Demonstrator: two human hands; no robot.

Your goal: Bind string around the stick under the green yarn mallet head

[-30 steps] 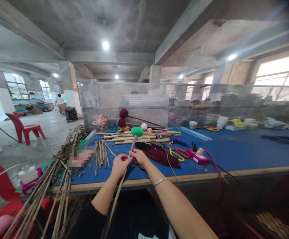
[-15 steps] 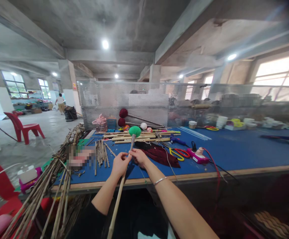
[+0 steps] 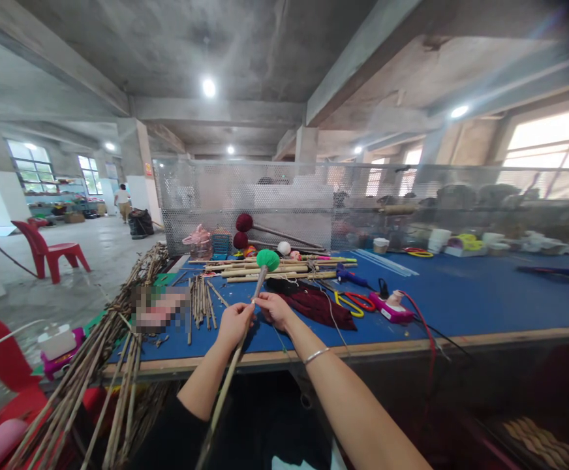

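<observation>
A bamboo stick with a round green yarn head [image 3: 268,260] slants up from my lap over the table edge. Grey wrapping [image 3: 260,282] covers the stick just under the head. My left hand [image 3: 234,326] is closed around the bamboo stick [image 3: 225,390] below this wrapping. My right hand [image 3: 274,310] has its fingers pinched together against the stick at the wrapping's lower end; what lies between those fingertips is too small to make out. A thin dark strand hangs beneath the right hand. Dark red cloth [image 3: 316,305] lies just beyond it.
On the blue table [image 3: 465,294] lie bamboo sticks [image 3: 269,268], yellow and red scissors [image 3: 350,303], a blue glue gun [image 3: 352,277] and a purple power strip [image 3: 391,307]. Dark red ball-headed sticks [image 3: 245,223] rest at the back. Bundled twigs [image 3: 96,356] lean over the left edge.
The lower end of the stick has swung left, and my left hand has shifted slightly left and down. My right hand stays almost in place, still pinched beside the wrapping.
</observation>
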